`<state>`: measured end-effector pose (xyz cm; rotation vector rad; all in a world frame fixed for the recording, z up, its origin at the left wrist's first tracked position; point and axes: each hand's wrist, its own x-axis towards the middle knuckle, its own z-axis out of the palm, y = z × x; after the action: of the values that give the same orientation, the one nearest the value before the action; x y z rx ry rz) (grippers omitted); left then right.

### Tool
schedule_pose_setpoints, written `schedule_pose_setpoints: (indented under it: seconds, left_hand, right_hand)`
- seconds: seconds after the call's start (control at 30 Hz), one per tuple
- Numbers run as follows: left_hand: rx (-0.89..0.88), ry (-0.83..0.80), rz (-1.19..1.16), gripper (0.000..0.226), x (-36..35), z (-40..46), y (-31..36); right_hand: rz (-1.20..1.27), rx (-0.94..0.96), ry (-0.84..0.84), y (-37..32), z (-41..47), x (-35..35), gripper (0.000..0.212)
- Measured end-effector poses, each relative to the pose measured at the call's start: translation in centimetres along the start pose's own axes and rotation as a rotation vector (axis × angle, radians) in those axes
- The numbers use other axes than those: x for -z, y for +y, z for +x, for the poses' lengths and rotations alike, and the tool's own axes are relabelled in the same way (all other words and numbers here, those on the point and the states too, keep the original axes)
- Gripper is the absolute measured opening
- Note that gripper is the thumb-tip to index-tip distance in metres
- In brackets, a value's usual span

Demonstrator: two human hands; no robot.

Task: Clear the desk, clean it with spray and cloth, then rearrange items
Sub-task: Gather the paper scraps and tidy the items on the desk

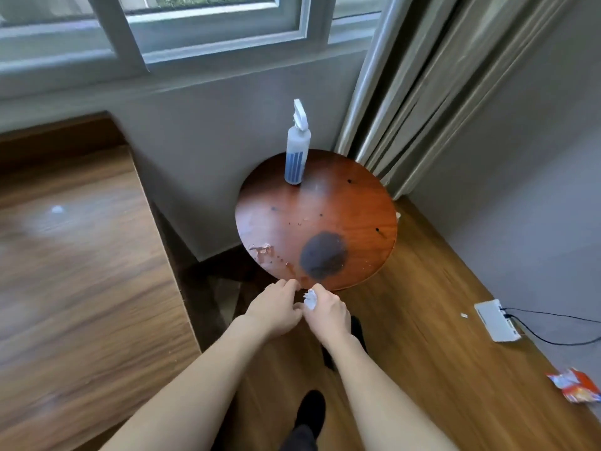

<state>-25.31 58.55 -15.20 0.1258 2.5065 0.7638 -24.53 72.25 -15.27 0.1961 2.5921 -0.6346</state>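
A round reddish-brown wooden table (354, 203) stands in the corner under the window. A white and blue spray bottle (297, 148) stands upright near its far edge. The tabletop carries a dark round stain (323, 255), worn flaking patches at the near left and small droplets. My right hand (325, 312) grips a crumpled white cloth (310, 300) just below the table's near edge. My left hand (276, 307) is beside it with curled fingers, its fingertips at the table rim and touching the right hand.
A wooden platform (81, 255) lies to the left. Curtains (422, 76) hang at the back right. On the floor at the right are a white power strip (496, 320) with a black cable and an orange snack wrapper (575, 385). My dark-socked feet are below.
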Motion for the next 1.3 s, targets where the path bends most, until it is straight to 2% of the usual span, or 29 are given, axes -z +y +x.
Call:
schedule_pose_setpoints:
  seconds: [0.2,0.53,0.7,0.77,1.03,1.2,1.3]
  left_hand:
    - [0.112,-0.093,-0.013,0.056,-8.7,2.9,0.4]
    - [0.116,-0.232,0.048,0.069,-20.5,12.6,-1.8]
    - [0.113,-0.319,0.072,0.074,-26.0,17.0,-3.8]
    - [0.095,-0.346,0.071,0.073,-27.7,18.5,-4.5]
    - [0.035,-0.326,0.085,0.072,-32.2,23.4,-7.5]
    - [0.047,-0.337,0.082,0.074,-33.5,24.7,-9.3]
    - [0.058,-0.342,0.073,0.075,-33.4,24.7,-9.1]
  right_hand:
    - [0.003,-0.045,-0.094,8.3,3.3,-2.8,0.041]
    - [0.053,-0.213,-0.073,20.6,11.7,-11.6,0.049]
    - [0.026,-0.310,-0.101,26.3,16.3,-16.9,0.023]
    - [0.019,-0.354,-0.107,28.3,18.1,-19.2,0.020]
    - [0.041,-0.418,-0.150,34.5,23.4,-27.0,0.037]
    - [0.046,-0.422,-0.209,36.2,24.7,-29.4,0.075]
    - [0.017,-0.382,-0.203,35.9,24.4,-28.8,0.073]
